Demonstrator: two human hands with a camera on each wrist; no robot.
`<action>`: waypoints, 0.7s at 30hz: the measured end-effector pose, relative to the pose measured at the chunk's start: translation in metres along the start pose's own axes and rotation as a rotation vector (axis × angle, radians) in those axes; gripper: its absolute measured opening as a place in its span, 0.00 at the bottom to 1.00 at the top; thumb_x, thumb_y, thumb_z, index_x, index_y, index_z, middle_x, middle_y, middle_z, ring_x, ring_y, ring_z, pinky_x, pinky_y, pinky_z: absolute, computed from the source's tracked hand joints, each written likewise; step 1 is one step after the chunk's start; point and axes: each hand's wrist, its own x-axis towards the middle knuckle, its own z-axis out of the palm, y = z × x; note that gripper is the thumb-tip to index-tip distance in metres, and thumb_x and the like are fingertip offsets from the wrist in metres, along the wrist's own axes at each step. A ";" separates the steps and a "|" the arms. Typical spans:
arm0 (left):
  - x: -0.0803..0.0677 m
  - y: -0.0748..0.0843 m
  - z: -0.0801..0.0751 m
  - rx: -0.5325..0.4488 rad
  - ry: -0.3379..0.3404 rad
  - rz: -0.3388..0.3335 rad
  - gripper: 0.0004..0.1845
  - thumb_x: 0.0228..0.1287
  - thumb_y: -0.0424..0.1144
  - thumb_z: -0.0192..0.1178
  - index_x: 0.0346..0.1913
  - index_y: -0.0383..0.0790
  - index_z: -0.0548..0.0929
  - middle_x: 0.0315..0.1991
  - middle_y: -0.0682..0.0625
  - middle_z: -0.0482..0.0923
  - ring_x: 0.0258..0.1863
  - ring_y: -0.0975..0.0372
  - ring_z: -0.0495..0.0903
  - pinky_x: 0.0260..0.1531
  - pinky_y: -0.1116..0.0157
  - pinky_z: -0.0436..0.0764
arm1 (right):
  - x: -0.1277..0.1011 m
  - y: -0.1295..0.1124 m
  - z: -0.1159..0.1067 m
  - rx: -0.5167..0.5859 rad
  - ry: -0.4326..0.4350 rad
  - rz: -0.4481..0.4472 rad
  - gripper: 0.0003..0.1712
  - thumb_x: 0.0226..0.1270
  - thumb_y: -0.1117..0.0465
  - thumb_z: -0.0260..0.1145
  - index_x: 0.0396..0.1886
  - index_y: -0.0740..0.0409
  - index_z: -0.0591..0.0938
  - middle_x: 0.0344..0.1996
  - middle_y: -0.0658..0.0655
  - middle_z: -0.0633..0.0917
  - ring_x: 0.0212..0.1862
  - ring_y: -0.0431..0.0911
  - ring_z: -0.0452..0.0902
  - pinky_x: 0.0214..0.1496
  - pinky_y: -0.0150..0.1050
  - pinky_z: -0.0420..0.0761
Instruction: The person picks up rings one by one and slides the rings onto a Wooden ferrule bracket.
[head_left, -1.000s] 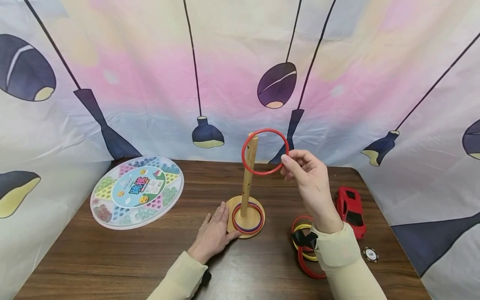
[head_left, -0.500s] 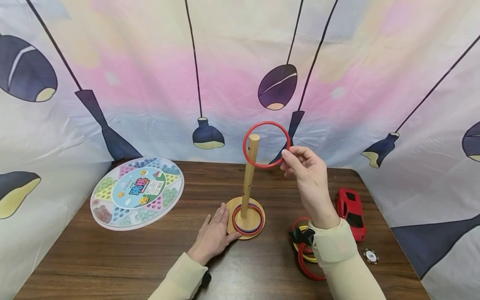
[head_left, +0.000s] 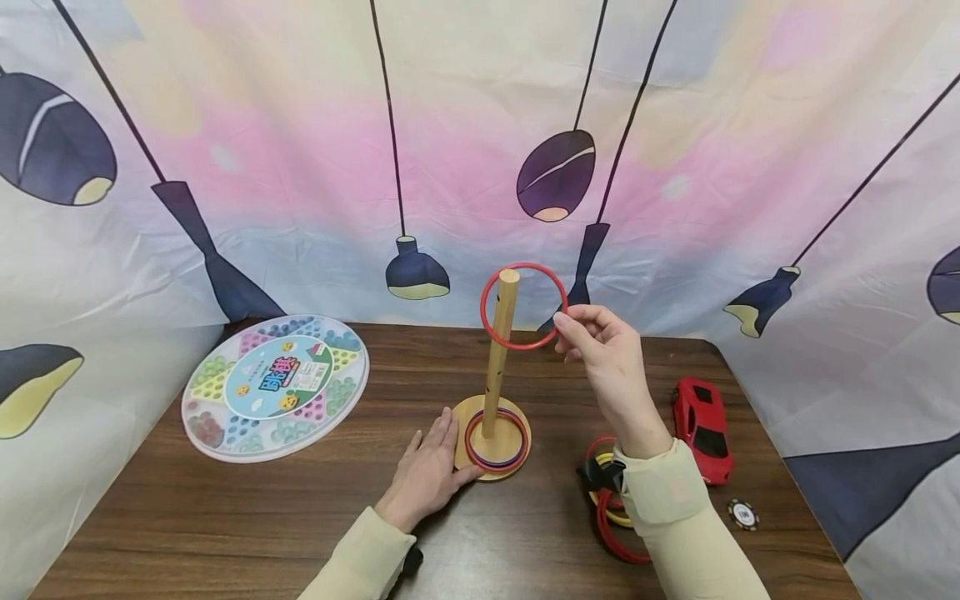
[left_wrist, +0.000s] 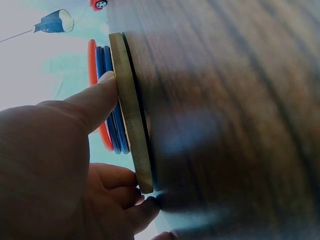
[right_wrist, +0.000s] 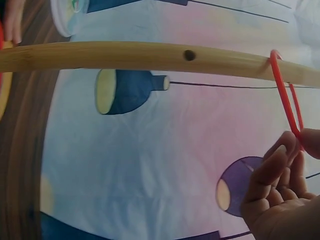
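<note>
Left hand (head_left: 427, 475): flat on the surface (head_left: 225, 517), fingers straight, touching the round base (head_left: 459, 417). Wooden peg (head_left: 497, 358): long axis vertical. Right hand (head_left: 607, 358): grip pinching the red ring (head_left: 486, 302), held near-upright, its opening around the peg's top.

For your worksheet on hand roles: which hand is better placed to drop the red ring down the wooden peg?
Right hand: it pinches the red ring around the peg top. Left hand rests against the base.
</note>
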 end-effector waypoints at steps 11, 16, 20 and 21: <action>-0.001 0.001 0.000 -0.008 -0.015 -0.008 0.47 0.59 0.60 0.59 0.69 0.27 0.59 0.71 0.36 0.52 0.69 0.49 0.56 0.64 0.46 0.57 | -0.003 0.039 -0.011 -0.281 -0.178 0.217 0.16 0.63 0.54 0.66 0.42 0.62 0.80 0.26 0.60 0.81 0.28 0.50 0.77 0.28 0.37 0.78; 0.000 0.002 -0.001 -0.006 -0.022 -0.013 0.47 0.60 0.60 0.58 0.69 0.26 0.60 0.71 0.36 0.52 0.69 0.50 0.55 0.64 0.46 0.56 | -0.006 0.064 -0.012 -0.411 -0.260 0.295 0.12 0.64 0.58 0.65 0.40 0.62 0.80 0.27 0.60 0.82 0.27 0.49 0.77 0.26 0.37 0.76; 0.001 0.002 0.000 -0.003 -0.022 -0.020 0.47 0.60 0.60 0.58 0.69 0.27 0.60 0.71 0.36 0.52 0.69 0.50 0.55 0.64 0.46 0.56 | -0.009 0.083 -0.013 -0.484 -0.323 0.303 0.10 0.63 0.61 0.65 0.38 0.64 0.81 0.26 0.59 0.83 0.26 0.49 0.78 0.29 0.40 0.78; 0.001 0.002 0.000 -0.003 -0.022 -0.020 0.47 0.60 0.60 0.58 0.69 0.27 0.60 0.71 0.36 0.52 0.69 0.50 0.55 0.64 0.46 0.56 | -0.010 0.087 -0.013 -0.492 -0.337 0.305 0.09 0.63 0.61 0.64 0.37 0.64 0.81 0.26 0.59 0.82 0.27 0.50 0.77 0.30 0.40 0.78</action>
